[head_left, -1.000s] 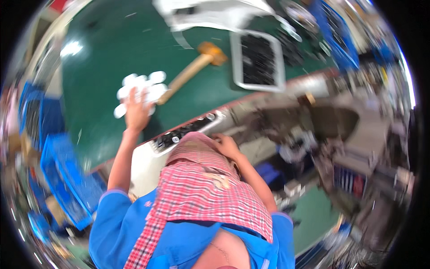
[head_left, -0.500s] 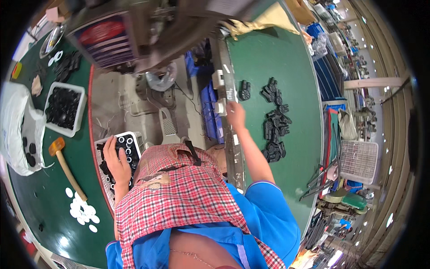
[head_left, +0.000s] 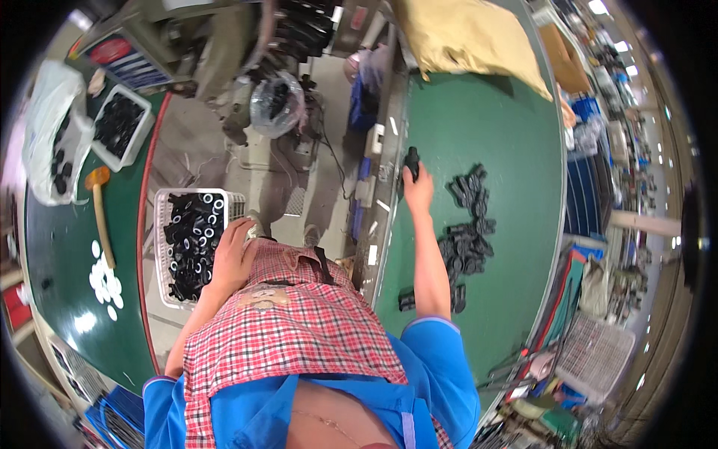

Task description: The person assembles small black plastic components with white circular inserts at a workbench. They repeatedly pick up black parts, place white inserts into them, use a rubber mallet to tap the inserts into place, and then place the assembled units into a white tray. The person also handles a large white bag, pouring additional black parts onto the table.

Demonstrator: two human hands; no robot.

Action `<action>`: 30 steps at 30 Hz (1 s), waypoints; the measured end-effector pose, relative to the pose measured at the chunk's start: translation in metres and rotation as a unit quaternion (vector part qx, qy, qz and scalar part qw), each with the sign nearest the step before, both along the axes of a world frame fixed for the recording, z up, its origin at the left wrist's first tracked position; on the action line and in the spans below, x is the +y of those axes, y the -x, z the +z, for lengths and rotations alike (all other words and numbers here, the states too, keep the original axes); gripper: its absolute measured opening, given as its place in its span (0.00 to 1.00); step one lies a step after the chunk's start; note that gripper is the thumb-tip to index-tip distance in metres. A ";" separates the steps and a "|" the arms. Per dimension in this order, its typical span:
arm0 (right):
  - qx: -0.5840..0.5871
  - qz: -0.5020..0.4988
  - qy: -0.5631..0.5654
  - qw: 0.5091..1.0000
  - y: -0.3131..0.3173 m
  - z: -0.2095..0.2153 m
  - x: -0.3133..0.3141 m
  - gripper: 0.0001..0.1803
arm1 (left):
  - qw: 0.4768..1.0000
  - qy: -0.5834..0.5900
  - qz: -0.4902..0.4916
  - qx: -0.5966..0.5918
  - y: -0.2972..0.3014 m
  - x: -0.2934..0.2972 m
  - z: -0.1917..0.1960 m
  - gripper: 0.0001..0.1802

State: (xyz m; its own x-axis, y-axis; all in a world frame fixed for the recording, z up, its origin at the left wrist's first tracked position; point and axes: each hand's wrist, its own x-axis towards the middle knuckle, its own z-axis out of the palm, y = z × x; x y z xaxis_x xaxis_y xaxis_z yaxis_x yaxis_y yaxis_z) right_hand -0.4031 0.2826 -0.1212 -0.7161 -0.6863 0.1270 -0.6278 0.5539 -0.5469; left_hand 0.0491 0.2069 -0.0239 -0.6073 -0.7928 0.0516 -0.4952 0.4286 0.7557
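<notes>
My right hand (head_left: 419, 188) reaches over the right green table, its fingers closed around a black molded part (head_left: 412, 160) near the table's left edge. Farther right lies a loose pile of similar black parts (head_left: 465, 254). My left hand (head_left: 234, 253) is at the right side of a white plastic basket (head_left: 160, 247), beside my checked apron. Its fingers are extended and slightly bent, with nothing seen in them. The basket holds many black parts with white rings (head_left: 193, 243).
The left green table carries a mallet (head_left: 103, 217), white discs (head_left: 105, 283), a white tray (head_left: 142, 131) of black pieces and a white sack (head_left: 46, 142). A yellow sack (head_left: 471, 37) rests at the right table's far end. A metal rail (head_left: 378, 202) borders that table.
My right hand has moved from the table's edge rail onto the green surface and now holds a black part. My left hand has shifted from over the basket to its right side. The view has shifted.
</notes>
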 end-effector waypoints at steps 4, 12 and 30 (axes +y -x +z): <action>-0.554 0.223 -0.010 0.802 -0.093 0.093 -0.040 0.27 | 0.996 -0.021 0.047 0.074 0.009 -0.007 0.032 0.28; -0.693 0.360 -0.075 0.620 -0.276 0.126 -0.132 0.41 | 0.968 -0.128 0.164 0.137 -0.047 -0.030 0.052 0.13; -0.659 0.472 0.024 0.586 -0.462 0.156 -0.236 0.29 | 0.921 0.062 0.379 0.063 -0.165 -0.066 0.092 0.14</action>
